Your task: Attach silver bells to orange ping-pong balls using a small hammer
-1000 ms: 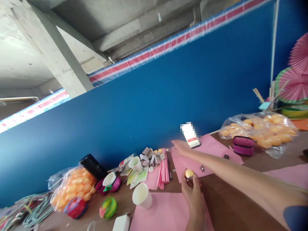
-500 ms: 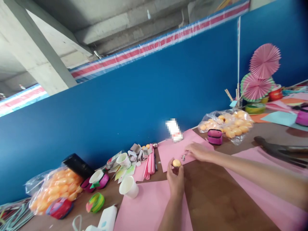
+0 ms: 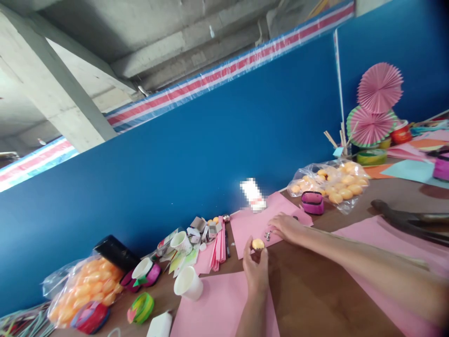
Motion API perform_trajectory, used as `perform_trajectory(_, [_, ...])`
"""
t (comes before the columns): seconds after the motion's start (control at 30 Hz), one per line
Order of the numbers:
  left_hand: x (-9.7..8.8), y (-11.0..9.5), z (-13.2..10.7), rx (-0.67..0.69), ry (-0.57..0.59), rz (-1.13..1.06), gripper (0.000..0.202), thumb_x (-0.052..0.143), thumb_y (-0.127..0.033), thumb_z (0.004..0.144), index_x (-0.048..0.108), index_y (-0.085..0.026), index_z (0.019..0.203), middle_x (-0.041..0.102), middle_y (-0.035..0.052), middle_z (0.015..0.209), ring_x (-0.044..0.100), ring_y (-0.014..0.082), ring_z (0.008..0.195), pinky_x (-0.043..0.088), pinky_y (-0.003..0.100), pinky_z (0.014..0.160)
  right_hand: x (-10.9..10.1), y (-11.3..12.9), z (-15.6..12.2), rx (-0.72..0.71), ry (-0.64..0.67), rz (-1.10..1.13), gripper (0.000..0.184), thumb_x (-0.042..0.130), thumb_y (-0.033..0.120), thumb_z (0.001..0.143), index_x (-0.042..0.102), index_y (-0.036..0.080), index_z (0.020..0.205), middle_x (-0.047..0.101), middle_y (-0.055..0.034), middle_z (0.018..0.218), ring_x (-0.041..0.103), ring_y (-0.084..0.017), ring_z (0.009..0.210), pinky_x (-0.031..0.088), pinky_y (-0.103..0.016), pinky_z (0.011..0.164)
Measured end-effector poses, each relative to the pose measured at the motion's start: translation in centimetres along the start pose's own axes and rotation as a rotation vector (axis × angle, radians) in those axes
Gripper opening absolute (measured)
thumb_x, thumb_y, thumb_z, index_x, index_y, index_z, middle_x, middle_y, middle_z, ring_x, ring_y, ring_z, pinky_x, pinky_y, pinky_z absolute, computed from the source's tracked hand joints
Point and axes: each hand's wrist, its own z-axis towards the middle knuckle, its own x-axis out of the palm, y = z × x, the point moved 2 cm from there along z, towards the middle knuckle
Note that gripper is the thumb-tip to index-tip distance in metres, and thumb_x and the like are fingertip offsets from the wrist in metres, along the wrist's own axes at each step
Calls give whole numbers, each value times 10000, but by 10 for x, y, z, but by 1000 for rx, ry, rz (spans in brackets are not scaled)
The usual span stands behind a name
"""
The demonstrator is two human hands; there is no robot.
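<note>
My left hand is closed on a small yellow-orange ball, which it grips between thumb and fingers just off the near edge of a pink sheet. The ball's underside has a dark, uneven edge. On that same sheet lie several tiny silvery metal pieces, too small to name. Beside them, my right hand rests low over the paper with its fingers loosely stretched and apart; nothing shows in them. A small dark thing shows just behind the right hand.
Bags of orange balls lie at left and right. A white cup stands on another pink sheet. A hammer-like dark tool lies at right. A magenta pouch and blue partition are behind.
My right hand has lowered and come closer to the metal pieces, its fingers now nearer the paper. My left hand still holds the ball. The view has tilted slightly.
</note>
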Motion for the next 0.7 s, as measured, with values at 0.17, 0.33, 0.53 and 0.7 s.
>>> perform_trajectory(0.17, [4,-3,-2,-20,76,-65,594,578,-399,748,419,-165,1270,619,90,942,620,142,668,518,285,625,3,3,1,-81,10,14,191,493,224,823,680,219,863,663,-58,869,536,-197,888,364,-284,801])
perform_trajectory(0.33, [2,-3,0,22,63,-14,508,623,-356,718,525,-150,1171,623,112,1033,613,184,852,502,297,746,4,5,2,-73,6,1,192,485,212,824,674,182,808,648,-80,846,537,-200,858,377,-282,767])
perform_trajectory(0.53, [2,-3,-1,49,74,27,455,591,-335,744,538,-154,1157,611,112,1083,601,192,908,473,308,817,4,9,-1,-62,8,-34,196,469,212,837,663,181,822,633,-84,845,528,-208,873,376,-285,758])
perform_trajectory(0.7, [3,-7,-3,46,83,18,449,585,-330,747,535,-159,1159,605,108,1094,597,193,913,473,310,813,10,8,-2,-33,0,-73,219,428,158,844,645,177,839,615,-85,854,517,-209,876,372,-290,744])
